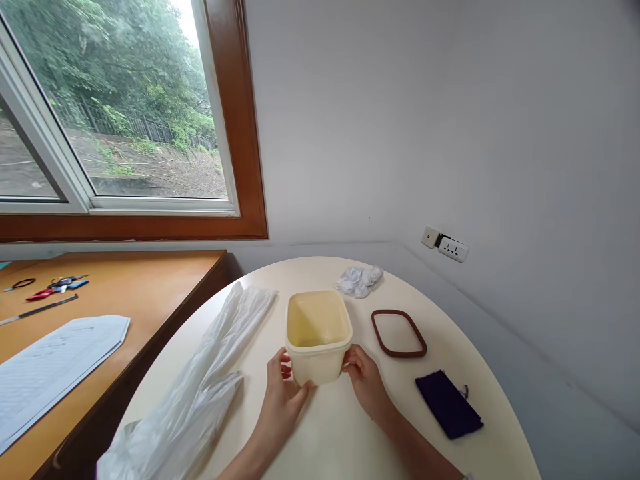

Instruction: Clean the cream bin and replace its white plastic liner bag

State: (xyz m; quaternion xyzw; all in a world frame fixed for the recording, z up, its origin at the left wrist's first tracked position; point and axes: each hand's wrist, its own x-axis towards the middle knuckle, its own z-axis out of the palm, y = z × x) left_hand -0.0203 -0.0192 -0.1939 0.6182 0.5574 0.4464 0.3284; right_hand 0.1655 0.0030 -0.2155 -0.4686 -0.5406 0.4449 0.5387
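Note:
A cream-yellow plastic container (320,365), open at the top, is between my two hands over the round table. My left hand (284,393) grips its lower left side, thumb along the front and fingers curled behind the side wall. On the opposite side my right hand (366,381) is closed against the lower right wall, its fingertips partly hidden. The inside looks bare, with a small glint on the far wall. To the right lies a brown rounded-square ring (424,341), like a lid rim or seal. A folded dark navy cloth (448,404) rests nearer my right forearm.
On the round white table (320,453), a long crumpled clear plastic bag (200,380) spreads along the left. A crumpled white plastic bag (359,281) sits at the back. The wooden desk (165,270) at left carries papers (65,367) and scissors (43,293).

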